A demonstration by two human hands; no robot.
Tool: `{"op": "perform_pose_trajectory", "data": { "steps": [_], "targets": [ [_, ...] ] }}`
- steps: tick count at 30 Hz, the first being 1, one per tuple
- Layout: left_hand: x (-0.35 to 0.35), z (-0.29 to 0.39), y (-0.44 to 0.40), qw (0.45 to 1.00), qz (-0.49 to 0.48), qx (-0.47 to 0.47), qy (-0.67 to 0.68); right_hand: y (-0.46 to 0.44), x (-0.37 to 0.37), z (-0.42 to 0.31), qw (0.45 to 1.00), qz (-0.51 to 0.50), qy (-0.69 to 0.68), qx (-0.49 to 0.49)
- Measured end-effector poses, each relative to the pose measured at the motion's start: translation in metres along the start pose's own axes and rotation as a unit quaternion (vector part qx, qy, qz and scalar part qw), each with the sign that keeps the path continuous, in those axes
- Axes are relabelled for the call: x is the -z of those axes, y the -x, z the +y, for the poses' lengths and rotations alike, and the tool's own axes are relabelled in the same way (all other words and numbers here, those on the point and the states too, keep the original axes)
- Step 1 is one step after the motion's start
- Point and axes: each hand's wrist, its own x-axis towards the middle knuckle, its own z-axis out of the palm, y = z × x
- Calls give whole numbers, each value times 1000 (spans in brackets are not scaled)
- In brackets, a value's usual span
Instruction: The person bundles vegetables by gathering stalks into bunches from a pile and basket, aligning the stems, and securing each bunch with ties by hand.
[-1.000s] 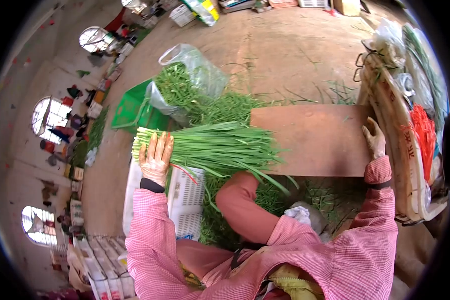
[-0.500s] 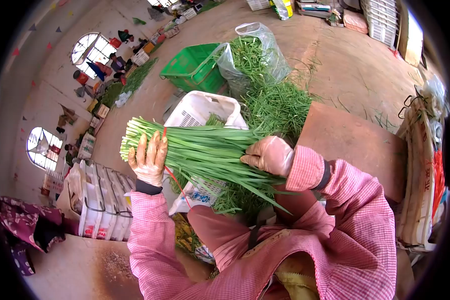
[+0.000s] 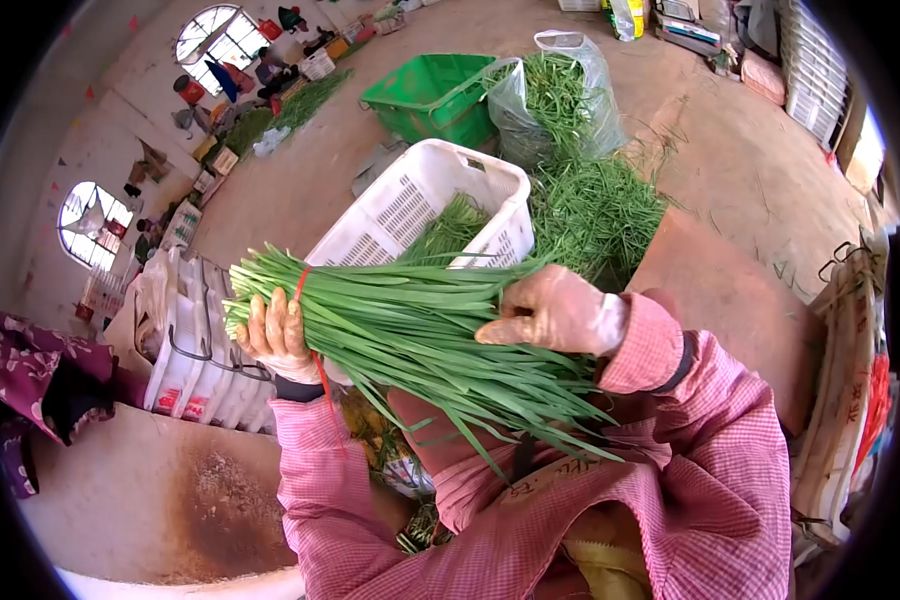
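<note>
A thick bunch of garlic chives [image 3: 410,320] lies across in front of me, pale cut ends at left and green leaves fanning down to the right. My left hand [image 3: 275,335], in a thin stained glove, is wrapped round the bunch near the cut ends. Beside its fingers a red tie [image 3: 303,282] passes over the stems, its loose tail hanging past my wrist. My gloved right hand [image 3: 560,312] is closed on the upper leaves farther right, thumb toward the left. The bunch hides part of my lap and the near side of the white basket.
Just beyond the bunch stands a white basket [image 3: 370,195] with chives inside. Behind it are a green crate [image 3: 430,100], a clear bag [image 3: 595,100] of greens and a loose green heap [image 3: 595,215]. A brown board [image 3: 730,300] lies at right; stacked white crates [image 3: 210,340] stand left.
The bunch has tilted, its leaf end dropping toward my lap and fanning wider. Both hands still hold it. My view has shifted, showing more of the white basket.
</note>
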Motion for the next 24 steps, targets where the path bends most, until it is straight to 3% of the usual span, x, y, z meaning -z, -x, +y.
{"op": "perform_pose_trajectory", "data": {
  "steps": [2, 4, 5, 6, 7, 8, 9, 10, 11, 12, 13, 14, 16, 18, 24],
  "targets": [
    [4, -2, 2, 1000, -21, -15, -7, -13, -21, -10, 993, 104, -30, 48],
    [1, -4, 9, 999, -5, -32, -14, -5, -11, -21, 955, 69, -287, 30],
    [2, -9, 16, 999, -11, -29, -12, 11, 5, -30, 883, 51, -464, -42],
    [6, -10, 18, 999, -17, -28, -16, 28, 14, -22, 857, 68, -511, 8],
    [8, -11, 19, 1000, -15, -10, -5, 50, 17, -8, 805, 12, -584, 105],
    [9, -13, 20, 1000, -13, 7, 5, 59, 24, 9, 704, -152, -660, 213],
    [9, -17, 24, 1000, -5, 1, 0, 63, 39, 24, 723, -369, -558, 172],
    [9, -20, 26, 1000, -9, 0, 1, 68, 50, 17, 794, -385, -465, 68],
    [9, -21, 28, 1000, 0, 5, 14, 72, 48, 14, 896, -263, -356, -21],
    [8, -21, 31, 999, 10, 12, 29, 78, 45, 11, 958, -129, -229, -111],
    [9, -22, 33, 1000, 6, 13, 21, 74, 41, 19, 967, -40, -216, -125],
    [8, -21, 33, 1000, 6, 13, 26, 72, 47, 17, 957, -22, -251, -145],
    [9, -16, 30, 1000, 17, 21, 13, 68, 50, -6, 962, -28, -243, -120],
    [10, -12, 29, 1000, 17, 17, 14, 58, 30, -7, 993, -14, -120, 7],
    [10, -8, 35, 1000, 17, 22, 4, 15, -15, -10, 999, -19, 42, -17]
  ]
}}
